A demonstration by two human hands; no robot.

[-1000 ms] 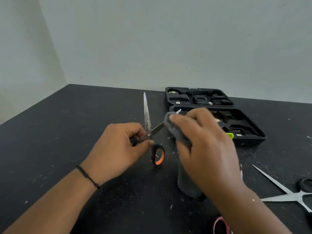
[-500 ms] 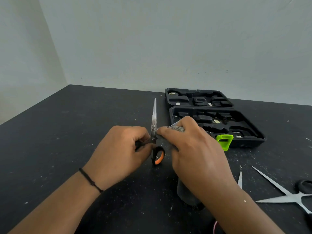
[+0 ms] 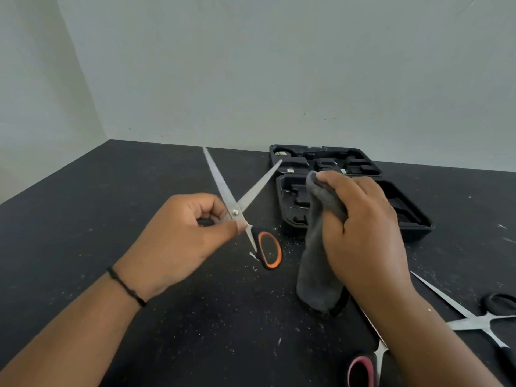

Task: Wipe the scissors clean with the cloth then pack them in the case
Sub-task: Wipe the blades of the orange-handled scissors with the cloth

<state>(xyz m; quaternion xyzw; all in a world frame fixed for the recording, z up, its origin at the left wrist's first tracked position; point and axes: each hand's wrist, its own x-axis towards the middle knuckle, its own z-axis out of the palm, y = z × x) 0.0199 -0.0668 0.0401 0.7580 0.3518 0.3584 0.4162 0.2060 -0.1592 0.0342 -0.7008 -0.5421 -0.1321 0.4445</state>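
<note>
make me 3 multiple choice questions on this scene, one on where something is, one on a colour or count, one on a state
1. Where is the open case?
A. on the table beyond the right hand
B. on the person's lap
C. under the left arm

2. What colour lines the handle ring of the held scissors?
A. blue
B. orange
C. white

3. How are the held scissors' blades?
A. shut together
C. spread apart in a V
B. wrapped in the cloth

Answers:
1 A: the case lies on the black table, behind the right hand.
2 B: the ring below the left hand is orange inside.
3 C: both tips point away from each other, and the grey cloth in the right hand is off the blades.
</note>
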